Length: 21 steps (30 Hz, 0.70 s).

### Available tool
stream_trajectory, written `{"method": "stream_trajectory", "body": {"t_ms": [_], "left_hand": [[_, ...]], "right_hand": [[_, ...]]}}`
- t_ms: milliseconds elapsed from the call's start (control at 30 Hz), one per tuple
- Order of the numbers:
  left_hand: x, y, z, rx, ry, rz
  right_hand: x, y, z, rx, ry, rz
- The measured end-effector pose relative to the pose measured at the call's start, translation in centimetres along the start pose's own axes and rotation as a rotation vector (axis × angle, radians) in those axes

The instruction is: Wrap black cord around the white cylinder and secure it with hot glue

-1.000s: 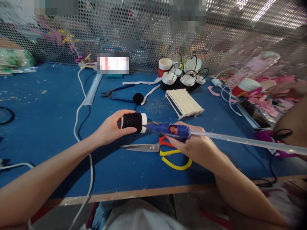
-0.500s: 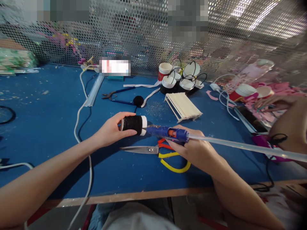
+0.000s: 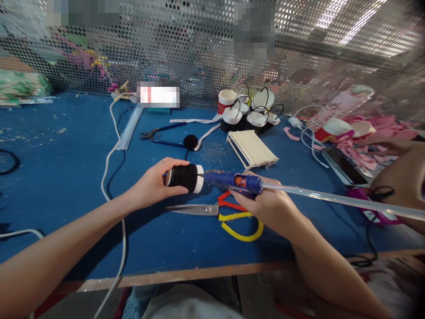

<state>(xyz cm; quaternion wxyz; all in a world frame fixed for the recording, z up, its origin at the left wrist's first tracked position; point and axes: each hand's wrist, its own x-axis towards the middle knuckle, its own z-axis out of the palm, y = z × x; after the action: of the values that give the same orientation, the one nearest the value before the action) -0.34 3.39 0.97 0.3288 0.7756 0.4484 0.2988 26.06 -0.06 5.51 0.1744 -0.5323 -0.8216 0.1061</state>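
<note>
My left hand (image 3: pixel 153 184) is wrapped round a paper cup wound with black yarn (image 3: pixel 182 178), lying sideways with its white rim band to the right. A strand leads from it to a black yarn ball (image 3: pixel 190 142). My right hand (image 3: pixel 270 201) grips a blue hot glue gun (image 3: pixel 226 179), whose nozzle points left at the white band, touching or very near it. A long clear glue stick (image 3: pixel 318 195) runs out of the gun's back. Below the gun lie scissors (image 3: pixel 199 209) with red and yellow handles, blades pointing left.
Blue-handled pliers (image 3: pixel 168 141) and a rack of pale sticks (image 3: pixel 254 148) lie beyond my hands. Several cups with black handles (image 3: pixel 257 117) stand by the mesh wall. A white cable (image 3: pixel 106 170) crosses at left. At right are a phone (image 3: pixel 343 166) and another person's arm (image 3: pixel 398 170).
The cup has tilted a little, its white end dipping slightly, and the gun's nozzle now sits nearer the band's upper part. Both hands keep their grips.
</note>
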Motion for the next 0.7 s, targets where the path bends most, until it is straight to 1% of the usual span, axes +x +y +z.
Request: {"method": "stream_trajectory", "body": {"t_ms": [133, 300, 467, 700], "left_hand": [[0.0, 0.2, -0.1, 0.005, -0.023, 0.045], [-0.1, 0.4, -0.4, 0.01, -0.051, 0.11], [-0.1, 0.3, -0.5, -0.01, -0.06, 0.16], [0.0, 0.3, -0.4, -0.013, -0.06, 0.134]], "right_hand": [[0.1, 0.3, 0.0, 0.004, 0.034, -0.015], [0.6, 0.3, 0.1, 0.066, 0.053, -0.031], [1.1, 0.6, 0.4, 0.029, 0.083, -0.04], [0.5, -0.5, -0.8, 0.038, 0.056, -0.026]]}}
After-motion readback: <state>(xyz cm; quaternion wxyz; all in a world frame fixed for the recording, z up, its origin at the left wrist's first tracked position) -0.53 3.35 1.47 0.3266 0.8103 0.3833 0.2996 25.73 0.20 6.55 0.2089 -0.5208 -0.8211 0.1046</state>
